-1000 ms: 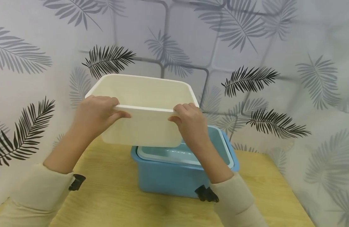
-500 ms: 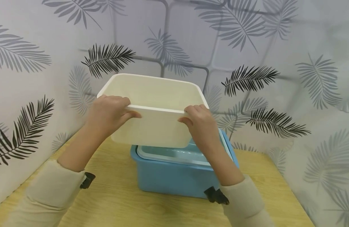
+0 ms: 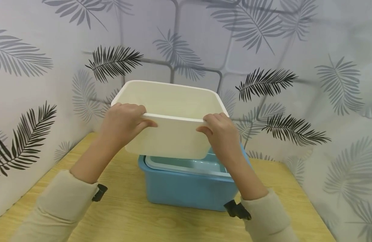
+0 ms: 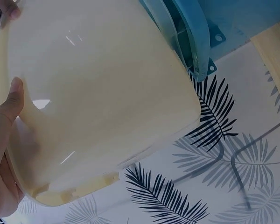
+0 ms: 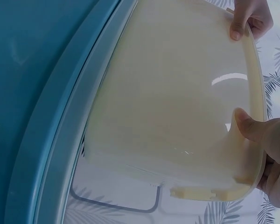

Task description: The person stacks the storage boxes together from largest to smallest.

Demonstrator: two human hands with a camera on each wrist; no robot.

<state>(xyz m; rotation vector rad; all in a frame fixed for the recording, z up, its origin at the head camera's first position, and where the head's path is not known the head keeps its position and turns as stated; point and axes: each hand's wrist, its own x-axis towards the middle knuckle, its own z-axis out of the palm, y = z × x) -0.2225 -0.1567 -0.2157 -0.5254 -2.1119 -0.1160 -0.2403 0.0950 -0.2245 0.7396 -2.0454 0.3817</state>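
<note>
A cream plastic storage bin hangs tilted in the air, its open top facing up and toward me. My left hand grips the near rim at its left end, thumb outside on the wall and fingers over the edge. At the right end of the same rim, my right hand holds on in the same way. Below and behind it, a light blue bin sits nested inside a larger blue bin. The cream bin overlaps their left and middle part in the head view. Both wrist views show its smooth outer wall.
The nested bins stand on a wood-grain table. A leaf-patterned covering rises behind the table and along both sides. Black wrist mounts are strapped at the sleeve cuffs.
Both hands have carried the cream bin to the right, so it covers more of the nested bins. The grip is unchanged, and the blue bins have stayed in place.
</note>
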